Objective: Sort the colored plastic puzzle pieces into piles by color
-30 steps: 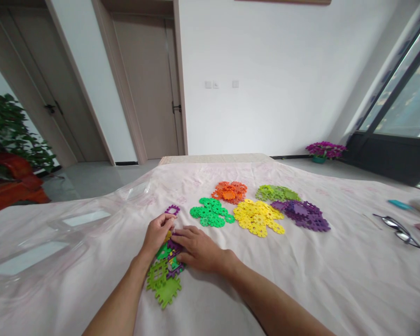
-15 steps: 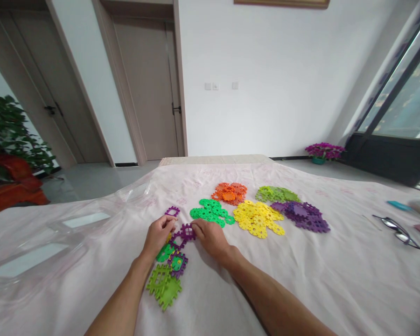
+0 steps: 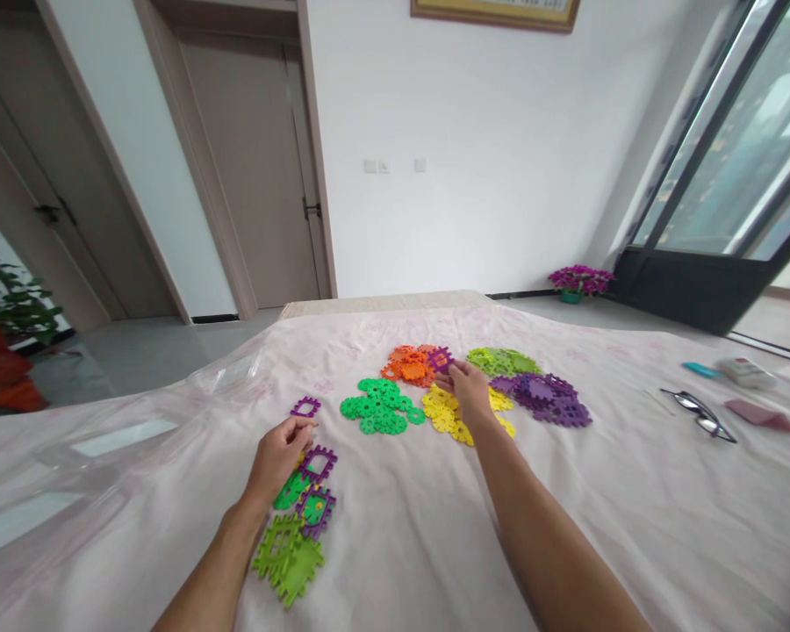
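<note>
My right hand (image 3: 469, 391) pinches a purple square toothed plastic piece (image 3: 441, 359) above the yellow disc pile (image 3: 440, 409), in front of the orange pile (image 3: 408, 364). My left hand (image 3: 277, 465) is closed with fingertips together; whatever is between them is too small to make out. Just beyond its fingers lies a purple square frame (image 3: 305, 406). Beside and below that hand lie another purple frame (image 3: 319, 463), a green disc (image 3: 290, 490), a purple frame with green and yellow inside (image 3: 315, 510) and light green toothed squares (image 3: 290, 555).
A green disc pile (image 3: 378, 406) lies between my hands. Light green pieces (image 3: 504, 362) and a purple pile (image 3: 546, 399) are at the right. Eyeglasses (image 3: 698, 414) and a pink cloth (image 3: 760, 415) lie farther right; clear plastic boxes (image 3: 125, 437) stand left.
My right hand has moved away from my left, forward and right, carrying the purple square piece over the yellow pile. My left hand stays near the same pieces. The view has turned slightly right.
</note>
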Available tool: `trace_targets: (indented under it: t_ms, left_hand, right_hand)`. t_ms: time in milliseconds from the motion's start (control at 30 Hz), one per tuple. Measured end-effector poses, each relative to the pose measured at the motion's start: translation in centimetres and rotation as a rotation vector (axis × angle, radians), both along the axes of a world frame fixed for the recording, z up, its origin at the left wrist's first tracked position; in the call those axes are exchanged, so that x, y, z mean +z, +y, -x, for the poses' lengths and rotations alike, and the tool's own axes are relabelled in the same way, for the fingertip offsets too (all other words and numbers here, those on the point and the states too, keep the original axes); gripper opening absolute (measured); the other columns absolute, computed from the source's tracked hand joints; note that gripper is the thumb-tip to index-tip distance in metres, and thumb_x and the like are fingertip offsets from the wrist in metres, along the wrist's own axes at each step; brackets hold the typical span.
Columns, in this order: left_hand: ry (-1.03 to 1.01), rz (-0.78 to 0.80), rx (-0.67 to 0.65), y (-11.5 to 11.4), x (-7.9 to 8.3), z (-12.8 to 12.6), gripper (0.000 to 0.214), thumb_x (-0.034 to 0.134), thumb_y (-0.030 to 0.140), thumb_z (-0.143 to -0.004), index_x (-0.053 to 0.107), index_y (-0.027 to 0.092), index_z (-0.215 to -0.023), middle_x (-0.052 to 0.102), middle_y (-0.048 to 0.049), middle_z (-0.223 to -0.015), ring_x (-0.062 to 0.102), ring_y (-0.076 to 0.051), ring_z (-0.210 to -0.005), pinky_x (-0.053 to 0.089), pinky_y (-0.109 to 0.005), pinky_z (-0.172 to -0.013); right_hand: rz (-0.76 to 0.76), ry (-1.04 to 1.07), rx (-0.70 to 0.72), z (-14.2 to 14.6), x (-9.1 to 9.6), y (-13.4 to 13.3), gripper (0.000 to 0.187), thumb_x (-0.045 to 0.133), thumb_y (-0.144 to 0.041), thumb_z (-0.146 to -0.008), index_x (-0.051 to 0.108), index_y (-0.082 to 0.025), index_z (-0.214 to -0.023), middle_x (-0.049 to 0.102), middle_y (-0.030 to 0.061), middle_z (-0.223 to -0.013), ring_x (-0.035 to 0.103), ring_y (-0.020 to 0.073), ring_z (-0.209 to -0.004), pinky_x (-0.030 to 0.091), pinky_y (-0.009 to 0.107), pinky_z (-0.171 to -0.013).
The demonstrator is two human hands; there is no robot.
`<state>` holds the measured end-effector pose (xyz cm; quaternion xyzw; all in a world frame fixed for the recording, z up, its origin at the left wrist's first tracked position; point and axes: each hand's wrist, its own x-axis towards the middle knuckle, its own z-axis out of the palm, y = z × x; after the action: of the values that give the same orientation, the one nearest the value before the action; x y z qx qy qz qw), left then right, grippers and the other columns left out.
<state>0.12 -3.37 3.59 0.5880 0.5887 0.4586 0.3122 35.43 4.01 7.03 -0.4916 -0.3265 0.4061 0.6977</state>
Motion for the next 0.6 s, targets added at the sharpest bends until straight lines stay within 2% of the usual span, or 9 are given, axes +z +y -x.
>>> trace_targets:
  t_ms: [167,333,467,600]
  left_hand:
    - [0.038,0.019,0.009,0.1,-0.2,0.1,0.041,0.060,0.049,-0.076,0.074,0.016,-0.097,0.071,-0.0015,-0.071,0.067,-0.020,-0.070,0.049,-0.026,-0.063]
    - [0.052,0.039,-0.018,0.2,-0.7,0.3,0.041,0.058,0.048,-0.080,0.072,0.017,-0.103,0.071,-0.0015,-0.076,0.068,-0.020,-0.074,0.049,-0.026,-0.065]
    - [0.057,0.048,-0.023,0.2,-0.7,0.3,0.042,0.057,0.048,-0.080,0.071,0.017,-0.104,0.070,-0.0009,-0.072,0.066,-0.020,-0.069,0.047,-0.026,-0.061]
    - [0.050,0.032,-0.026,0.3,-0.9,0.4,0.039,0.058,0.047,-0.080,0.072,0.018,-0.102,0.072,-0.0016,-0.076,0.068,-0.020,-0.076,0.049,-0.026,-0.067]
  right_hand:
    - [-0.096,0.357,-0.325,-4.4,-0.2,0.9,0.017,0.062,-0.013,-0.079,0.051,-0.018,-0.091,0.065,-0.0031,-0.072,0.071,0.0120,-0.066,0.064,0.026,-0.071]
    - [-0.121,0.477,-0.566,-9.6,-0.3,0.8,0.015,0.053,-0.013,-0.085,0.046,-0.023,-0.094,0.063,-0.0022,-0.087,0.071,0.0093,-0.082,0.062,0.022,-0.079]
    - [-0.050,0.475,-0.522,-11.6,-0.8,0.6,0.013,0.052,-0.011,-0.082,0.048,-0.022,-0.086,0.061,0.0006,-0.088,0.070,0.0104,-0.083,0.062,0.018,-0.069]
    - [-0.016,0.451,-0.396,-10.2,-1.5,1.1,0.022,0.057,-0.003,-0.073,0.052,-0.020,-0.086,0.062,-0.0001,-0.083,0.067,0.0089,-0.073,0.061,0.016,-0.064]
